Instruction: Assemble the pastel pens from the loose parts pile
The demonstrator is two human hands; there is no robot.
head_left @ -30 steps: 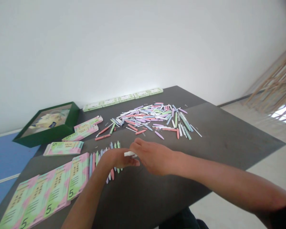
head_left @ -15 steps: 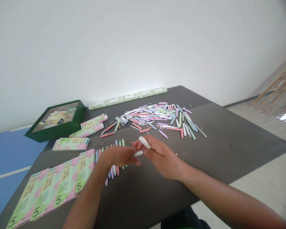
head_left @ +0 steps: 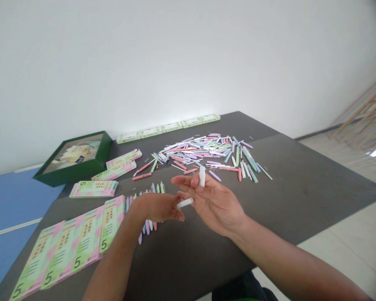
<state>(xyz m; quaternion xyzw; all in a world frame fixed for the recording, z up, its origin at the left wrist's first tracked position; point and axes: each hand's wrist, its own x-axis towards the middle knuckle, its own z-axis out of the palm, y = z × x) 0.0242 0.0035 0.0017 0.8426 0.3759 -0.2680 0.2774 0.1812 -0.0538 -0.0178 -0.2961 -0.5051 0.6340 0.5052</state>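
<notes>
My left hand (head_left: 159, 207) is closed around a white pen barrel piece (head_left: 185, 203), which sticks out to the right from its fingertips. My right hand (head_left: 217, 202), palm turned up, pinches a second white pen barrel piece (head_left: 202, 176) upright between thumb and fingers. The two white pieces are apart, and the right fingertips are close to the left hand. Under and behind my left hand lies a row of assembled pastel pens (head_left: 148, 227), partly hidden by that hand. Beyond both hands spreads a heap of loose pen parts (head_left: 194, 152) in pink, white, purple, green and blue.
On the left of the dark table (head_left: 288, 184) lie several green-and-pink pen boxes (head_left: 87, 238), with more boxes (head_left: 118, 167) behind. A green open box (head_left: 101, 152) holds plastic-wrapped contents. Pale green cartons (head_left: 172, 127) line the wall.
My right hand has turned palm up and its white piece now stands upright. The two white pieces have moved further apart. My left hand has stayed nearly still.
</notes>
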